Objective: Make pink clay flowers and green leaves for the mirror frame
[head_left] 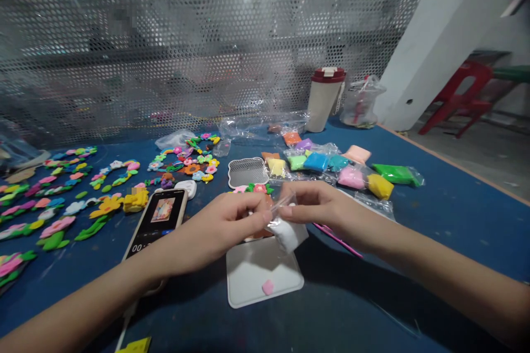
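My left hand [238, 218] and my right hand [314, 207] meet above a white board, both with fingers pinched on the top of a small clear bag [285, 230] of white clay. The bag hangs tilted between them. Below it lies the white board [244, 278], with a small pink piece of clay [268, 287] near its front edge. Red and green clay flowers [259, 188] show just behind my fingers, next to a wavy-edged mirror [248, 172]. My hands hide part of what lies beneath them. A thin pink stick [339, 241] rests under my right wrist.
Bags of coloured clay [317, 161] lie behind my right hand. Many clay flower shapes [105, 207] cover the left side of the blue table [447, 231]. A phone [159, 215] sits by my left forearm. A tumbler [326, 99] and a plastic bag [362, 102] stand at the back.
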